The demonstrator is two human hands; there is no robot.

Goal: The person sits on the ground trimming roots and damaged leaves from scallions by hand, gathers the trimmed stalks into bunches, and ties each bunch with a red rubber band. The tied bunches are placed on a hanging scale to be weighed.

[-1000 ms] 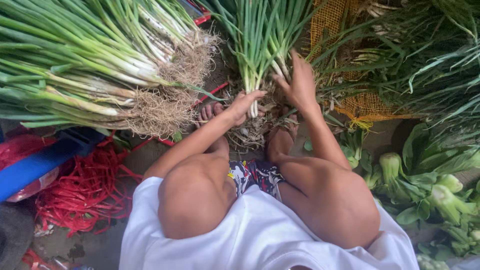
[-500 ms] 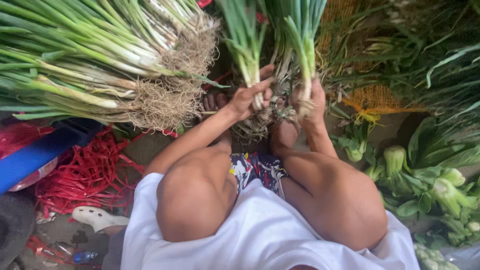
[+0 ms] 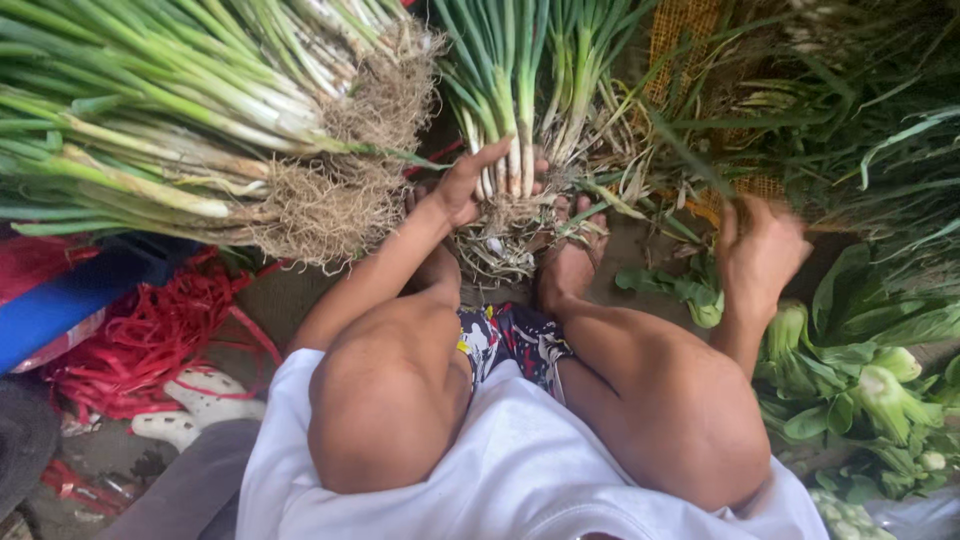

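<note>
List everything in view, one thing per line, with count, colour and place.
held spring onion bunch: one, green tops and white stems, top centre, roots between the feet
large spring onion pile: one, green and white with brown roots, upper left
leafy greens: several, green, right edge
orange mesh: one, orange, top right under leaves
red ties: a tangle, red, left
white sandal: one, white, lower left
left hand: gripping the held bunch near its roots
right hand: blurred, out to the right, holding nothing
</note>
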